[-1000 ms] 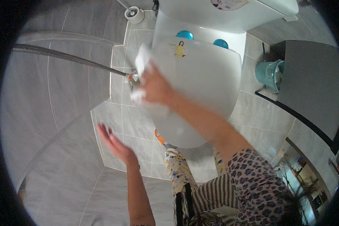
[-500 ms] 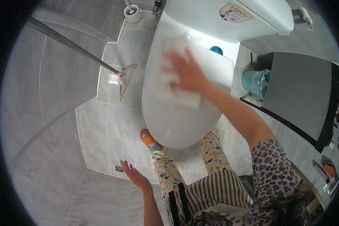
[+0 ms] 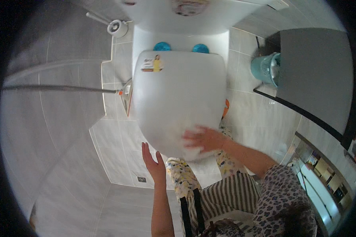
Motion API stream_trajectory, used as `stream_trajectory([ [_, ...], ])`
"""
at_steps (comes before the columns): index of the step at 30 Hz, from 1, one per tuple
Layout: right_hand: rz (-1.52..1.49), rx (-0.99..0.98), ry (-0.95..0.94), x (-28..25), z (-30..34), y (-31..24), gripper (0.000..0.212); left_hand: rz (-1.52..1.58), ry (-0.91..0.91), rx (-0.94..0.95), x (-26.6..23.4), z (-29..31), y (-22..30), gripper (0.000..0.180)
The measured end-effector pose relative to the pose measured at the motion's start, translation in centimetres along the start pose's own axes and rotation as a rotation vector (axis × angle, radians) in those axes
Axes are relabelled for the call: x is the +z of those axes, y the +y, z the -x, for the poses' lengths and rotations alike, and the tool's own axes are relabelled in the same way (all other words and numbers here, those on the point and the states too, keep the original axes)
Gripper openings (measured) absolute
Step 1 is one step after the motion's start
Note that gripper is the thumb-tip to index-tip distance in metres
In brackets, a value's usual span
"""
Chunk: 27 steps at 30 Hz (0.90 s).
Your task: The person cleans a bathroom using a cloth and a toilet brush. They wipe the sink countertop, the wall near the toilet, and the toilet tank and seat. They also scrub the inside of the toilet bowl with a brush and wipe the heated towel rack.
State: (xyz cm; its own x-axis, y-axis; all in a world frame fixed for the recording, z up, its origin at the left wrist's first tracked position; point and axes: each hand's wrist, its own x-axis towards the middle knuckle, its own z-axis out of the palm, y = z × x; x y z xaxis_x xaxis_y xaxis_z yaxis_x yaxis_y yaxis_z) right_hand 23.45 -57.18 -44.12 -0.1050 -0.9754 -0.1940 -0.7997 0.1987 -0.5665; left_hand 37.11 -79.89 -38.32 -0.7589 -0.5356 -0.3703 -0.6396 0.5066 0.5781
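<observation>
The closed white toilet lid (image 3: 178, 94) fills the middle of the view, with a picture sticker (image 3: 153, 63) at its back left corner. Two round blue pieces (image 3: 162, 46) sit behind its rear edge. My right hand (image 3: 206, 139), blurred by motion, is over the lid's front right part with its fingers spread. A pale patch by its fingertips is too faint to identify. Near the lid's front left edge, my left hand (image 3: 154, 165) is raised and open, fingers stretched, holding nothing.
A long-handled floor squeegee (image 3: 124, 94) leans left of the toilet. A toilet brush holder (image 3: 117, 28) stands behind it. To the right are a teal bin (image 3: 266, 69) and a grey panel (image 3: 314, 83) with a black edge. A floor drain (image 3: 141, 179) lies at lower left.
My right hand has come from the lid's middle toward its front edge. My left hand is nearer the lid. The view has turned, showing the toilet straighter and the sticker and both blue pieces.
</observation>
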Motion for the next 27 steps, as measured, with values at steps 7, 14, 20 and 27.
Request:
stream_trajectory([
  [7,-0.033,0.856,0.736,-10.5,-3.1,16.5,0.057,-0.359,-0.173,0.098,3.5,-1.8,5.5,0.054],
  [14,-0.512,1.09,1.1,-4.5,0.3,10.4,0.064,-0.558,-0.037,0.655,-1.6,-12.4,14.6,0.048],
  [20,-0.975,1.526,0.923,10.0,2.1,-6.6,0.072,-0.484,0.291,1.623,-1.0,-19.5,36.2,0.048],
  [27,-1.586,1.649,0.765,10.4,6.3,-14.2,0.036,-0.821,-0.033,1.741,1.4,-26.1,49.3,0.068],
])
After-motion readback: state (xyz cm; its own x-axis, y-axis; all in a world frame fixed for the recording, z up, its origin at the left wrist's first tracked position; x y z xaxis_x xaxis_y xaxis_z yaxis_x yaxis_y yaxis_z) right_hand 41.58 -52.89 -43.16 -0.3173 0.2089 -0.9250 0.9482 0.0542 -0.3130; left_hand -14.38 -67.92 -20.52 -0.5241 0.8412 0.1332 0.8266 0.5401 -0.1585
